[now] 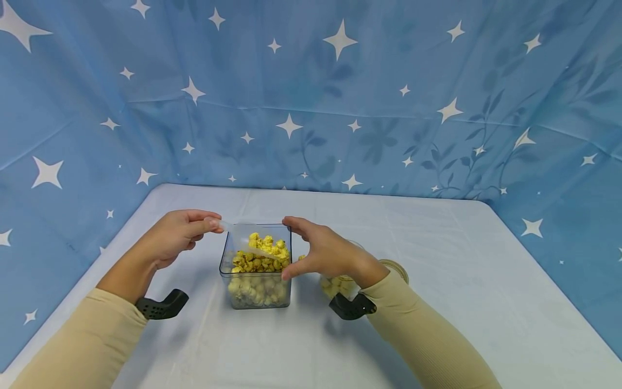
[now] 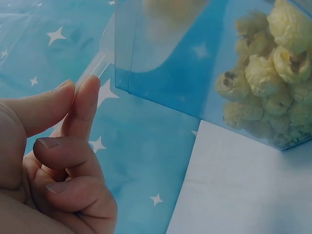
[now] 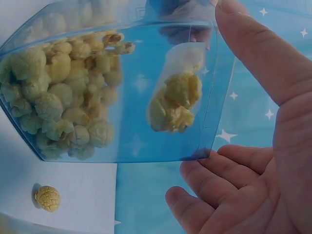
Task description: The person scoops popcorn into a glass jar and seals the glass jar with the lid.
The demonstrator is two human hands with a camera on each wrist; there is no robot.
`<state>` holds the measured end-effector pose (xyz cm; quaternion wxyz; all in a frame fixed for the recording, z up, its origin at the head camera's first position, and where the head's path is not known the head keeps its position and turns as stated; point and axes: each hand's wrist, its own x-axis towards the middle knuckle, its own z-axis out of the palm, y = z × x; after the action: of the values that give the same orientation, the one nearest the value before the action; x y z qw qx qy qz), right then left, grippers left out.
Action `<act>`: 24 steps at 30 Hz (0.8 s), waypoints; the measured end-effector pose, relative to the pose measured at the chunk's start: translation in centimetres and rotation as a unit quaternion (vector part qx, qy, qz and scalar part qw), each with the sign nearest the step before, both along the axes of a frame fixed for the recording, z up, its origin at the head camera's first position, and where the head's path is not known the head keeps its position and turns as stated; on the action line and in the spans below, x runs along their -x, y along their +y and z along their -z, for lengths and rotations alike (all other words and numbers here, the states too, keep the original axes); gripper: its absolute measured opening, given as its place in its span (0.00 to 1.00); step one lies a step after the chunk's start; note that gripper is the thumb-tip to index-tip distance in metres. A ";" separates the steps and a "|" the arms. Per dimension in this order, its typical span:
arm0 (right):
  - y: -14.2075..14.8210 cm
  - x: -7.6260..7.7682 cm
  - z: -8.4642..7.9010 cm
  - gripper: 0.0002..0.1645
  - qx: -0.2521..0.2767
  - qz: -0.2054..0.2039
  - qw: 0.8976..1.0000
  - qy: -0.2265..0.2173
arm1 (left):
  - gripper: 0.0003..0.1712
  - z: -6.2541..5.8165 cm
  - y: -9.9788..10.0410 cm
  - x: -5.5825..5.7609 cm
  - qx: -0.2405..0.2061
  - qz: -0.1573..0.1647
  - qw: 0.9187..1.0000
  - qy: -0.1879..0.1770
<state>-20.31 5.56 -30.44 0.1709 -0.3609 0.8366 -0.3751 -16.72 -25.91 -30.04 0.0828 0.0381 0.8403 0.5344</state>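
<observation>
A clear bluish plastic container (image 1: 258, 292) stands upright on the table, partly filled with yellow popcorn (image 1: 264, 262). My left hand (image 1: 182, 233) pinches the handle of a translucent white scoop (image 2: 92, 66) between thumb and index finger, left of the container. The scoop reaches inside above the heap, and popcorn pieces (image 3: 178, 100) lie in its bowl. My right hand (image 1: 323, 247) spans the container's right side, gripping it with the thumb at the front corner and fingertips at the back one.
A jar (image 1: 332, 286) with popcorn inside is partly hidden under my right wrist. Beside it lies a gold-rimmed round lid (image 1: 396, 268). One loose popcorn piece (image 3: 48, 198) rests on the white tabletop (image 1: 437, 302). A blue starry curtain (image 1: 311, 97) hangs along the table's back.
</observation>
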 end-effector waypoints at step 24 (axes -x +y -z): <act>-0.1 0.1 0.0 0.64 -0.004 -0.003 1.000 0.007 | 0.29 0.0 -0.6 -0.1 -0.042 0.018 0.999 -0.003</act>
<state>-20.38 5.49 -30.45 0.1674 -0.3652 0.8382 -0.3688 -16.63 -26.49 -30.01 0.0934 0.0552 0.8162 0.5675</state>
